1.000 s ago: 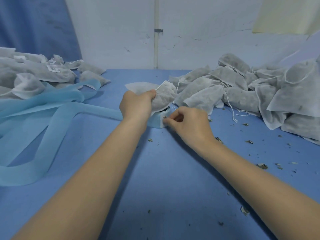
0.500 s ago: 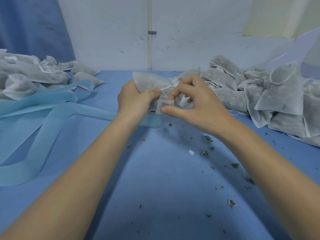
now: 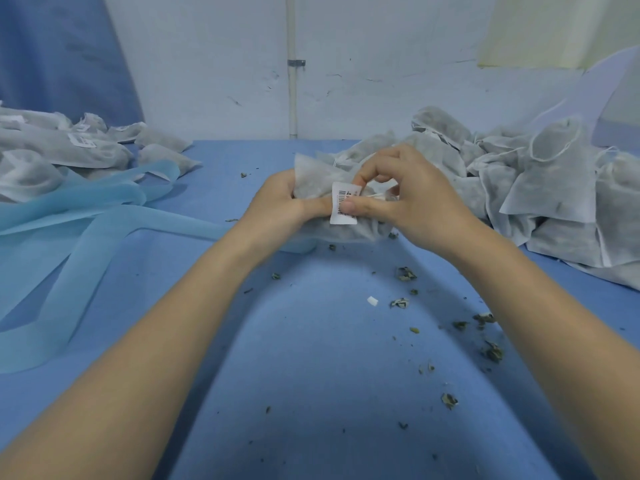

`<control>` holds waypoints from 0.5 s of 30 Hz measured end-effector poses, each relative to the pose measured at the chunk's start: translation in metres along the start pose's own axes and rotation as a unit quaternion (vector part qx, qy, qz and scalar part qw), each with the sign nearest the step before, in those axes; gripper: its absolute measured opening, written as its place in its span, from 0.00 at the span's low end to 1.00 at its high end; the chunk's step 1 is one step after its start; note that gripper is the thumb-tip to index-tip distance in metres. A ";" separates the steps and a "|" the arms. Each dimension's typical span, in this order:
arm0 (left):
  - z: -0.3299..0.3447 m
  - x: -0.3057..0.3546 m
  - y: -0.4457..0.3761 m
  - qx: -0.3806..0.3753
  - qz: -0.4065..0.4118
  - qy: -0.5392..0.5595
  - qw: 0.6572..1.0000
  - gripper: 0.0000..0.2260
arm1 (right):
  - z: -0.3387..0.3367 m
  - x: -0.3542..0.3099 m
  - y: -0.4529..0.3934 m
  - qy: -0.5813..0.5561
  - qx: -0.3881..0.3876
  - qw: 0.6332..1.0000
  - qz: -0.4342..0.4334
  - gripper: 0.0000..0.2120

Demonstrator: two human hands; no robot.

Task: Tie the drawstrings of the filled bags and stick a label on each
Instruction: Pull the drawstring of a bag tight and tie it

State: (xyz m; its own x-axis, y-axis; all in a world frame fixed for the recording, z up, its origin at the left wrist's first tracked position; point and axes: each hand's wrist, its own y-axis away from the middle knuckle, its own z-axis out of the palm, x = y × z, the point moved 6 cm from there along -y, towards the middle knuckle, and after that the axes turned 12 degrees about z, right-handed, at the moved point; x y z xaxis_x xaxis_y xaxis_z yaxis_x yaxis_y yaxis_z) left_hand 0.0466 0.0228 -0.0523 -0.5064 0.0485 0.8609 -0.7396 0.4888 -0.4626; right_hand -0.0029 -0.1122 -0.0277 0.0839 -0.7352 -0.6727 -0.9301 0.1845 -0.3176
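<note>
Table (image 3: 311, 375): flat blue sheet, dry leaf crumbs scattered below the grip. Pile of unlabelled bags (image 3: 540, 188) right of the grip, thin grey-white non-woven fabric, loose white strings; labelled bags (image 3: 69, 150) well off to the left, over pale blue fabric strips (image 3: 86, 220). Bag (image 3: 346, 226) in hand sits just above the table, soft, lumpy, filled. Left hand (image 3: 280, 199) grips its left side; right hand (image 3: 408, 199) pinches it, thumb pressing the label (image 3: 343, 216), a small white barcode sticker, top edge curling free. Step looks like labelling; next likely smooth it flat, then drop left.
</note>
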 end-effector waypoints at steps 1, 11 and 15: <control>0.000 0.000 -0.001 0.001 -0.004 0.015 1.000 0.13 | 0.000 0.000 0.000 -0.007 -0.002 1.000 0.004 0.09; 0.001 -0.003 0.000 0.016 0.008 -0.028 0.999 0.21 | -0.001 0.011 0.000 -0.136 -0.011 0.990 0.033 0.16; 0.001 -0.001 0.001 0.016 0.006 -0.045 0.999 0.20 | 0.004 0.012 -0.001 -0.210 -0.013 0.977 0.047 0.08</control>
State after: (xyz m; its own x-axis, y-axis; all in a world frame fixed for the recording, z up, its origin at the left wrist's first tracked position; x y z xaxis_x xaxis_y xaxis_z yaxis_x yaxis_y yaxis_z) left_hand 0.0461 0.0222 -0.0535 -0.5518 -0.0249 0.8336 -0.7462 0.4611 -0.4802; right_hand 0.0008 -0.1185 -0.0377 0.1310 -0.3829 -0.9144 -0.9493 0.2175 -0.2271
